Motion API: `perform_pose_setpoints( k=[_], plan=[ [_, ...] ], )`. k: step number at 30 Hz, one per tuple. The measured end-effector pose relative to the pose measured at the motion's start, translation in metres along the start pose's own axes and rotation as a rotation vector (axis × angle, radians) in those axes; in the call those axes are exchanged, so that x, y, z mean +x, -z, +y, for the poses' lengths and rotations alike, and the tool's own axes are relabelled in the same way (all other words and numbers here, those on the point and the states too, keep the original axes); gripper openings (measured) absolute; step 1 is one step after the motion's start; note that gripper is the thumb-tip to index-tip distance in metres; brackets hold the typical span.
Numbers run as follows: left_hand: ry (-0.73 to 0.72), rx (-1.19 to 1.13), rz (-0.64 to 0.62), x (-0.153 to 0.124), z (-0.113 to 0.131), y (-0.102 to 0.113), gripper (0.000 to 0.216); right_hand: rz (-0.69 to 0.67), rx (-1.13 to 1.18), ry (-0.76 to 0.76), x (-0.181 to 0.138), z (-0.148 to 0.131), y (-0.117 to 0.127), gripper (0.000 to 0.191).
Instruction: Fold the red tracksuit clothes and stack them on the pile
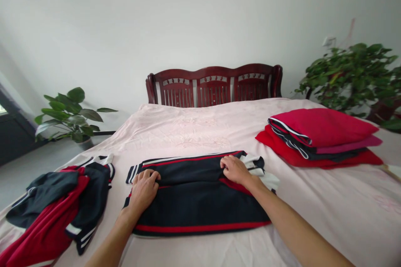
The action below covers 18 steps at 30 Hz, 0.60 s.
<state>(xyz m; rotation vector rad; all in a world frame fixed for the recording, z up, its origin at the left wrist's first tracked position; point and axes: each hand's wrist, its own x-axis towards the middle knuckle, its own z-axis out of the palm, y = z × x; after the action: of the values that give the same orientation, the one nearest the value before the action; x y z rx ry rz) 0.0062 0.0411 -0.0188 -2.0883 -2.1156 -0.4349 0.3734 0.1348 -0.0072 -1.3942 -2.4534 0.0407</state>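
A dark navy jacket (194, 204) with red and white stripes lies flat on the pink bedsheet (194, 129) in front of me. My left hand (143, 188) grips a fold of the jacket near its left end. Toward the right end, by the white collar, my right hand (234, 170) pinches the same fold. Both hands rest on the cloth.
A loose heap of red and navy garments (56, 208) lies at the left edge of the bed. A folded stack of red and navy clothes (319, 135) sits at the right. Behind are a dark wooden headboard (214, 85) and potted plants (70, 114) on both sides.
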Motion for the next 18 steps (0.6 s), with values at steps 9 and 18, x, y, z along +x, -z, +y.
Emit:
perform_pose_setpoints(
  k=[9,18],
  plan=[
    [0.024,0.142,0.02,0.001,0.01,0.006,0.027,-0.072,-0.017,-0.023,-0.019,0.008,0.005,0.023],
    [-0.122,0.015,-0.054,0.028,0.042,-0.012,0.044,0.109,-0.039,-0.205,0.019,-0.008,0.0,0.043]
  ],
)
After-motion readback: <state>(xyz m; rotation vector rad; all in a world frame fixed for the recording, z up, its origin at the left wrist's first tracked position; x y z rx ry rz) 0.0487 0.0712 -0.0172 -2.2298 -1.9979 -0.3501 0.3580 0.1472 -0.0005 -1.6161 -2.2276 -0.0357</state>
